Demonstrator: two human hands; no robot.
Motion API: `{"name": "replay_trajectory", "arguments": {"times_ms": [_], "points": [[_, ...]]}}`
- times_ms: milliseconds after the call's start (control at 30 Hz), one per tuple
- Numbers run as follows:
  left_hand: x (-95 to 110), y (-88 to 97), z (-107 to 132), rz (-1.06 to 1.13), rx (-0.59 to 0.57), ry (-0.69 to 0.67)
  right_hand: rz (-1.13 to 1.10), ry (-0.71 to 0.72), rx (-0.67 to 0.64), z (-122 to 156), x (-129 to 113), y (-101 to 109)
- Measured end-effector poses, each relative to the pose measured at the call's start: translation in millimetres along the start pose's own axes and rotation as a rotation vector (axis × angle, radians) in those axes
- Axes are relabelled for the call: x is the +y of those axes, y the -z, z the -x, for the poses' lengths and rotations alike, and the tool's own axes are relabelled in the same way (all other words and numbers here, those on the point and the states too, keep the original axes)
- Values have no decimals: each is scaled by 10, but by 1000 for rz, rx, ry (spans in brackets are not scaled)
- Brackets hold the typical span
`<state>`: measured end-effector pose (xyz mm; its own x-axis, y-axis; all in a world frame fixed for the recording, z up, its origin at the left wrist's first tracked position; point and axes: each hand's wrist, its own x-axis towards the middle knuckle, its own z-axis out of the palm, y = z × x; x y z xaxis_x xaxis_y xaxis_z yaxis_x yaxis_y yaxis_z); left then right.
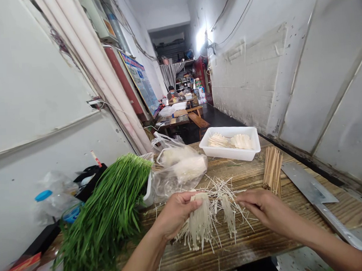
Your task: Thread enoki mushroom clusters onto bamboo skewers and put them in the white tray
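Observation:
Between the thumb and fingers of my left hand (180, 212) hangs a flat bunch of enoki mushrooms (202, 221), caps downward. My right hand (259, 206) is closed in a pinch on what looks like a thin bamboo skewer, mostly hidden by the fingers. At its tip hangs a smaller enoki clump (229, 214); whether it is pierced I cannot tell. Loose enoki stems (221, 188) lie scattered on the wooden table (236, 256) around both hands. To the right of them is a bundle of bamboo skewers (273, 169).
A white tray (230, 150) holds skewered enoki at the back. Plastic bags of enoki (182, 167) lie left of it. A heap of green chives (109, 216) covers the left side. A cleaver (312, 187) rests at the right edge. Far off, a person (172, 93) sits at another table.

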<state>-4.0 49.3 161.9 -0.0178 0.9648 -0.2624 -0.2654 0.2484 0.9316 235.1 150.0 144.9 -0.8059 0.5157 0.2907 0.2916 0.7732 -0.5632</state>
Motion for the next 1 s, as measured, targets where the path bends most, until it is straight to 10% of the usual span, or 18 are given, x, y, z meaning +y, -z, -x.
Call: {"name": "replay_trajectory", "arguments": {"times_ms": [1000], "points": [[0, -32, -103, 89, 68, -21, -249, -83, -52, -149, 54, -77]]}}
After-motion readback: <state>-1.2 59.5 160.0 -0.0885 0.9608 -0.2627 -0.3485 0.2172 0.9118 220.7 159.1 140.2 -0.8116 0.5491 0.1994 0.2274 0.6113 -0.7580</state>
